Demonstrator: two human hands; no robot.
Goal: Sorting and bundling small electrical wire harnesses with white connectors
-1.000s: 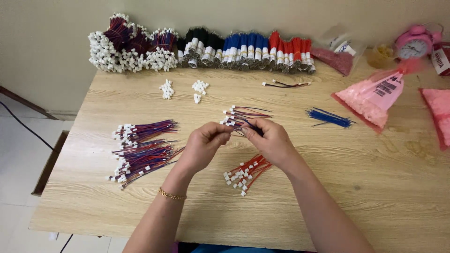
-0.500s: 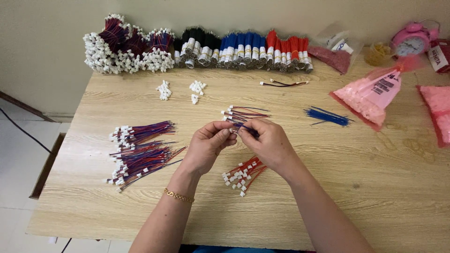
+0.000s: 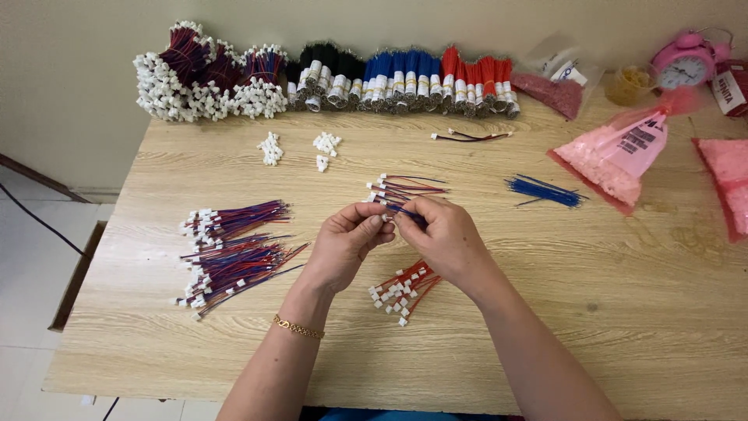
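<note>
Both hands sit almost where they were a moment ago; only the fingers have shuffled a little closer. Left hand (image 3: pixel 347 243) and right hand (image 3: pixel 446 238) meet at the fingertips, pinched shut on a thin blue wire with a tiny white plug (image 3: pixel 389 212), held just above the bench (image 3: pixel 545 312). It is small and slippery, so it could slip out and drop. Just behind the fingers lies a small bunch of wires with white plugs (image 3: pixel 401 187), and under the right hand lies a bunch of red wires (image 3: pixel 401 290). A wrist could brush those and mix them up. To the left is a big pile of red and blue wires (image 3: pixel 230 253), and loose blue wires (image 3: pixel 545 191) lie to the right. A dropped wire could get lost among them. Pulling too hard might bend the wire, I think.
</note>
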